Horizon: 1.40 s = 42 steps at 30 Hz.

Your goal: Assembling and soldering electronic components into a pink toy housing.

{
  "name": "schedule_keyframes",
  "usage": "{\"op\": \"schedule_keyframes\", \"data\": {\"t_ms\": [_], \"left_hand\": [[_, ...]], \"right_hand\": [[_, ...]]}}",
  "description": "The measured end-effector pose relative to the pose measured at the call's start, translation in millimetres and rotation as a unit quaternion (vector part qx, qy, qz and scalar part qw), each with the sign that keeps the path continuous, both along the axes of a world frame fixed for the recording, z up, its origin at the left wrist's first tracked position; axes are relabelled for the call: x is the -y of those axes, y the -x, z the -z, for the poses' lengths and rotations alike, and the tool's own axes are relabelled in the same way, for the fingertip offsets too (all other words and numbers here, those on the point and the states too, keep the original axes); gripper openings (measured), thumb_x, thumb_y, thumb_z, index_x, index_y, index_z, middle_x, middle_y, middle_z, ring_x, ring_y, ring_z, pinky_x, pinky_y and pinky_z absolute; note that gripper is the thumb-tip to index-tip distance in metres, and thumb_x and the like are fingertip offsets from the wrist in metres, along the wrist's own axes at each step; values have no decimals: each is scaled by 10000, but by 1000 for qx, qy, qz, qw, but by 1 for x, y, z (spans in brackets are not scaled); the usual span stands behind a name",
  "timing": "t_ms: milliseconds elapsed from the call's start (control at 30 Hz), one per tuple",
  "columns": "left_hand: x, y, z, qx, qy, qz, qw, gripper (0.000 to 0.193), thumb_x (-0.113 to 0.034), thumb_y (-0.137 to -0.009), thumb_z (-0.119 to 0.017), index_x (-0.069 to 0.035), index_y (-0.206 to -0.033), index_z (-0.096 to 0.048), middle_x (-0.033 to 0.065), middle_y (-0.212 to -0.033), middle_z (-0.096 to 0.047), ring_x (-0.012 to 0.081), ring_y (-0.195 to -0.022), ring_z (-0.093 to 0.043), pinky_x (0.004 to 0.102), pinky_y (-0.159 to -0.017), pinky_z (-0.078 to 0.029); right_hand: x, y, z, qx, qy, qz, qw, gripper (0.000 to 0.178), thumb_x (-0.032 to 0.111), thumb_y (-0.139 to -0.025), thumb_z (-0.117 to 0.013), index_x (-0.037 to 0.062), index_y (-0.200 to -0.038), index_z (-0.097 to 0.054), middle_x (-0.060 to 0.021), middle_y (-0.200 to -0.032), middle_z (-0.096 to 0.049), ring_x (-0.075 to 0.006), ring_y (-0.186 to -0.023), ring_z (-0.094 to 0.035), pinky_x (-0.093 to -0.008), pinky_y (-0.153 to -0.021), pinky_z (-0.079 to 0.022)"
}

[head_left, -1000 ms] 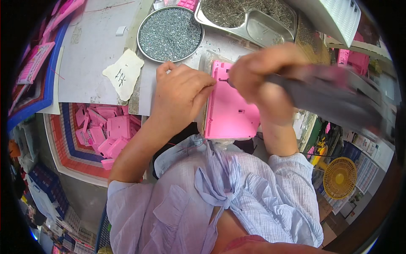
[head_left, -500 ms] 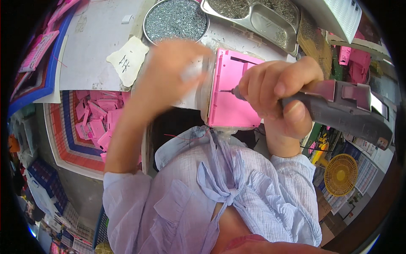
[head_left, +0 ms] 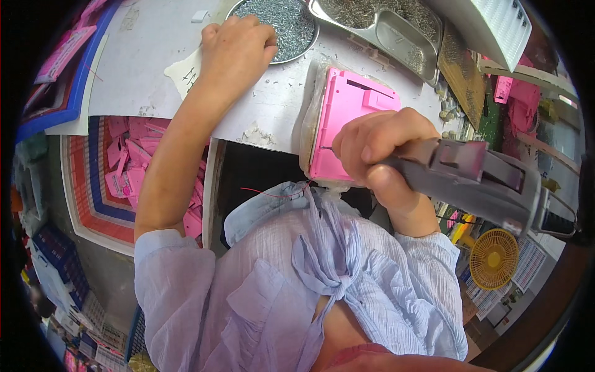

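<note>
My right hand [head_left: 384,149] is wrapped round a dark grey electric screwdriver [head_left: 477,180]. Its thin bit points left, over the lower part of a pink plastic housing [head_left: 347,93]. That housing lies on a plastic-wrapped pad [head_left: 314,118] at the bench's front edge. Further left, my left hand [head_left: 238,56] is at the near left rim of a round metal dish of small silvery screws [head_left: 288,28]. Its fingers are curled, with thumb and forefinger close together at the screws; anything between them is hidden.
Beyond the housing stands a divided steel tray [head_left: 403,46] of small screws. A torn paper label [head_left: 183,73] lies partly under my left forearm. At left, a striped bag [head_left: 87,180] holds several pink parts [head_left: 130,167]. A yellow fan [head_left: 494,259] is at lower right.
My left hand has moved from beside the housing up and left to the screw dish. My right hand and the screwdriver have shifted slightly down and left in the picture.
</note>
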State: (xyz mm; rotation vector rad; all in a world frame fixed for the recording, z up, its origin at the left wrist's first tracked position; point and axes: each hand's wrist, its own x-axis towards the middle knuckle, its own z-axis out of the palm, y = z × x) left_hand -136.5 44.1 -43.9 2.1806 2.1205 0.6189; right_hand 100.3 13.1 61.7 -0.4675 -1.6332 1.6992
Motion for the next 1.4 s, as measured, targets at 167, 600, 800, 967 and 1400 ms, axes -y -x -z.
{"op": "schedule_keyframes", "data": {"t_ms": [167, 600, 800, 967, 1400], "left_hand": [[-6, 0, -1, -31, -7, 24, 999, 158, -258, -828, -727, -114, -880, -764, 64, -851, -692, 258, -912, -654, 484, -895, -429], [-21, 11, -13, 112, 38, 36, 992, 171, -269, -857, -667, -105, -856, -717, 95, -875, -691, 271, -914, -625, 459, -850, -399], [72, -46, -32, 262, -55, 253, 930, 132, -115, -842, -746, -85, -946, -670, 51, -925, -692, 251, -841, -643, 364, -831, -457], [130, -82, -27, 816, 196, 102, 535, 168, -218, -1004, -646, -51, -997, -664, 32, -924, -675, 98, -724, -555, 260, -689, -427], [142, -88, -28, 883, 328, 66, 328, 296, -313, -1073, -531, -39, -1074, -642, 20, -928, -614, 20, -631, -376, 173, -502, -251]], "right_hand": [[-5, 2, 13, 33, -135, -59, 989, 152, -7, -874, -639, 25, -883, -491, -70, -614, -527, -174, -489, -512, -326, -462, -416], [-14, -9, -15, -75, -18, -19, 997, 265, 259, -922, -706, 76, -998, -530, 9, -614, -528, -124, -480, -477, -300, -465, -388], [-13, -22, -26, -125, -36, -18, 991, 269, 362, -974, -640, 137, -1037, -507, 58, -573, -495, -93, -459, -441, -284, -452, -360], [-7, -22, -27, -163, -28, -56, 985, 256, 361, -970, -662, 155, -1026, -521, 63, -585, -520, -80, -458, -468, -251, -440, -366], [7, -18, -33, -171, -35, -52, 983, 265, 352, -967, -679, 140, -1005, -525, 47, -581, -523, -92, -455, -482, -252, -422, -374]]}}
